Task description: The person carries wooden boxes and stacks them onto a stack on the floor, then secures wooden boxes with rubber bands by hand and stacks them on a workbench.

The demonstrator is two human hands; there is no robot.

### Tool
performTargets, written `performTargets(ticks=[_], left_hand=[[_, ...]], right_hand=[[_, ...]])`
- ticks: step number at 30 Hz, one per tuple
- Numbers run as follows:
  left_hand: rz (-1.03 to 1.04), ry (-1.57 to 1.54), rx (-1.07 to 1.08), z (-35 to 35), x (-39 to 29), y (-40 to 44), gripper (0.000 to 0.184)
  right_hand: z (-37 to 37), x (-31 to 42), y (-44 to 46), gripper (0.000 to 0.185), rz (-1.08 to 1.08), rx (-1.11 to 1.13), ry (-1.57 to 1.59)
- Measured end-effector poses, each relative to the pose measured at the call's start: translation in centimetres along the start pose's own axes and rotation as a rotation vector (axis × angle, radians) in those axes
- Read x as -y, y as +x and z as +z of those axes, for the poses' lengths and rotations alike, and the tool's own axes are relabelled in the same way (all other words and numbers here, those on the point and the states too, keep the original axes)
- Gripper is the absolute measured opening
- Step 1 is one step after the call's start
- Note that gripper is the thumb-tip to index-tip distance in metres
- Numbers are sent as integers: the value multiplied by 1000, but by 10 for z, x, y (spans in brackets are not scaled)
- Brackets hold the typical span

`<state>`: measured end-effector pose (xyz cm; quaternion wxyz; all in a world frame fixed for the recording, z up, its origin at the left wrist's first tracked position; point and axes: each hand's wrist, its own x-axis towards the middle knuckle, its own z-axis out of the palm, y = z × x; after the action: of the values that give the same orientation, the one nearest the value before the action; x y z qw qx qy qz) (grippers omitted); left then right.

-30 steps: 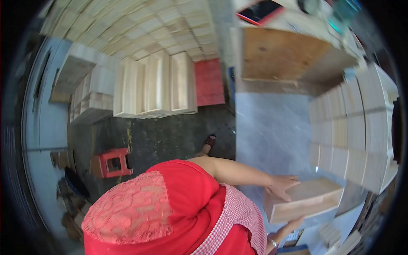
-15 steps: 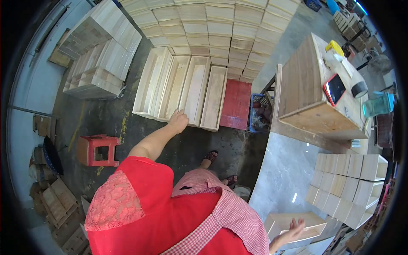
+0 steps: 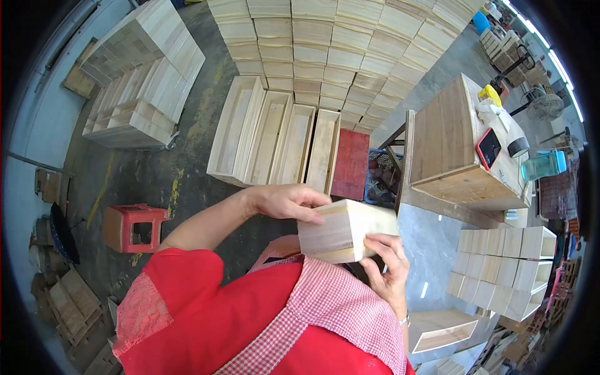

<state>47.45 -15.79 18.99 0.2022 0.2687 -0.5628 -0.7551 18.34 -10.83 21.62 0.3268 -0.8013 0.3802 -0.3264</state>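
Note:
A pale wooden box (image 3: pixel 328 234) is held up in front of my chest, its outer faces toward me. My left hand (image 3: pixel 290 203) grips its left end, thumb and fingers closed on the edge. On the right face, my right hand (image 3: pixel 387 259) is wrapped around the lower edge. Just beyond my left hand, several long open wooden boxes (image 3: pixel 265 140) stand side by side on the floor, beside a red board (image 3: pixel 350 164). Another open wooden box (image 3: pixel 444 331) lies on the grey table below my right hand.
Stacked boxes form a high wall (image 3: pixel 312 56) ahead, with another stack (image 3: pixel 147 81) at the left. A red stool (image 3: pixel 134 228) stands on the floor. To the right are a wooden cabinet (image 3: pixel 444 144) with a phone (image 3: pixel 489 149) on it, a grey table (image 3: pixel 428 240) and piled boxes (image 3: pixel 500 265).
My left hand has left the row on the floor and come back toward me with a box. My right hand has moved up from the table and taken hold of it too.

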Motion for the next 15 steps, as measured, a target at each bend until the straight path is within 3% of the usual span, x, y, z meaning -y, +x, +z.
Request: performTargets(ticks=[4,5,8,9,10,13,14,15], left_hand=[[-6,43,7,8,7,33,29],[154,299,-41,17,-1,41,36],[109,979,-232,44,-24,58,45],[233,804,-401,51,-7,69,48],[189,784,-439,54,-4,75,51],[89,706,-465,65,-3,102,56],[144,696,-481,68,6,117,56],[66,714,-441,73,1,125,57]], right_hand=[[16,3,-26,23,135,-160,115],[19,2,-33,24,182,-138,142],[25,8,-41,22,230,-191,127],[28,6,-44,21,206,-254,96],[29,2,-46,20,185,-321,60],[33,-19,-59,23,306,-423,206],[24,-10,-54,29,317,-388,72],[20,-9,-52,31,354,-402,39]])
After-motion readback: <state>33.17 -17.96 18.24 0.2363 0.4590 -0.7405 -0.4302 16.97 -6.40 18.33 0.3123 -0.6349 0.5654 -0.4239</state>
